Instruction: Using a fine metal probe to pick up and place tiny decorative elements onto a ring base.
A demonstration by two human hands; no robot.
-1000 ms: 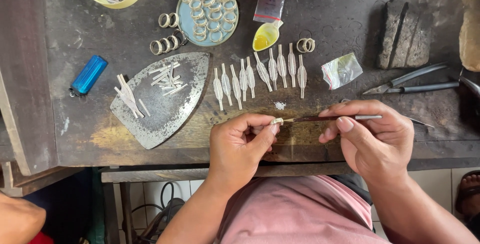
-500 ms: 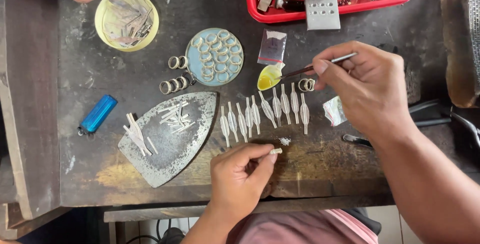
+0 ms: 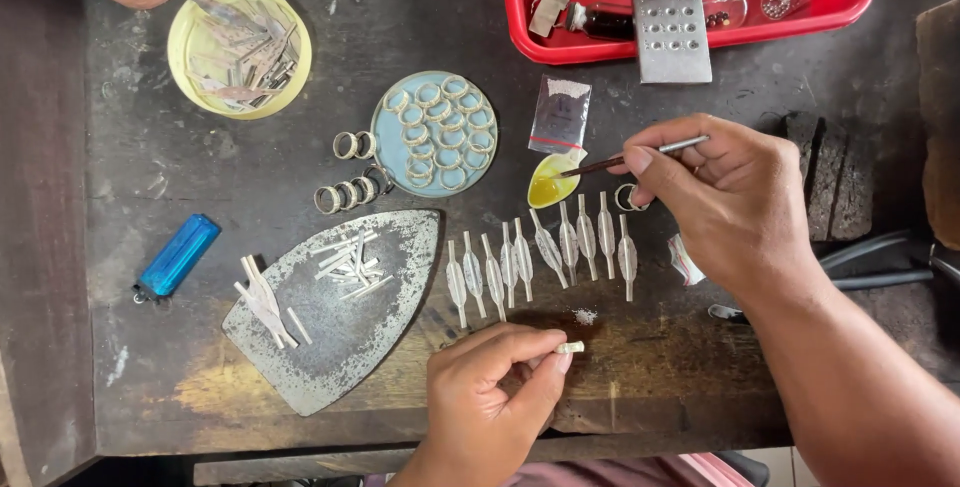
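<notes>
Your right hand (image 3: 730, 202) grips a thin brush (image 3: 640, 153), tip in the yellow dish (image 3: 552, 185). Your left hand (image 3: 490, 387) pinches a small metal piece (image 3: 571, 347) below that dish, near the tabletop (image 3: 150, 167) edge.

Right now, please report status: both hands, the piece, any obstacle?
Left hand grip pinches small pale piece. Right hand grip holds thin tool, tip in yellow dish. Row of leaf-shaped pieces lies between hands.

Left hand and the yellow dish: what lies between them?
In the head view, a row of flat leaf-shaped metal pieces lies between the left hand and the yellow dish, plus a small white speck.
</notes>
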